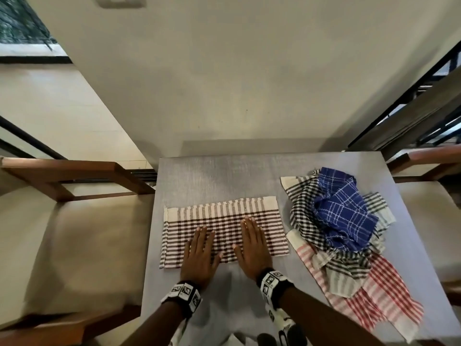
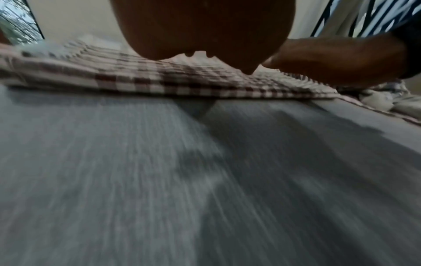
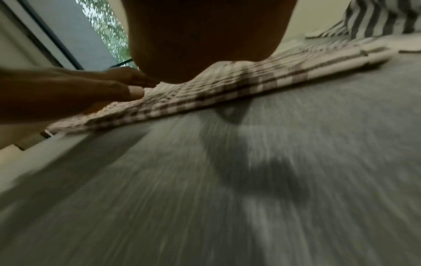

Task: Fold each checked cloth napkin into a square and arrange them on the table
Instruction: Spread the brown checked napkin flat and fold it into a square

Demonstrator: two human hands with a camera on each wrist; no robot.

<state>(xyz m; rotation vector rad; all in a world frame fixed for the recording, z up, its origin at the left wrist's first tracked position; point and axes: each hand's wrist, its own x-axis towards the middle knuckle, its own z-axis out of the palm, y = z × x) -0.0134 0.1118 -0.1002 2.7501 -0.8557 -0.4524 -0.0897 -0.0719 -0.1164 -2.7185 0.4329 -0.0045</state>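
Observation:
A brown-and-white checked napkin [image 1: 224, 228] lies folded into a long rectangle on the grey table [image 1: 212, 176]. Both hands lie flat on it, side by side, fingers straight. My left hand [image 1: 199, 250] presses the napkin's near middle; my right hand [image 1: 252, 243] presses just to its right. In the left wrist view the palm [image 2: 200, 27] sits over the napkin [image 2: 159, 79], with the other hand [image 2: 337, 59] at right. In the right wrist view the palm [image 3: 200, 36] covers the napkin [image 3: 227, 90], with the left hand [image 3: 68, 91] beside it.
A heap of unfolded napkins sits at the table's right: a blue checked one [image 1: 341, 208] on top, a black-and-white one [image 1: 306, 203] under it, a red-and-white one [image 1: 369, 295] nearest. Wooden chairs [image 1: 62, 176] stand at both sides. A wall rises behind the table.

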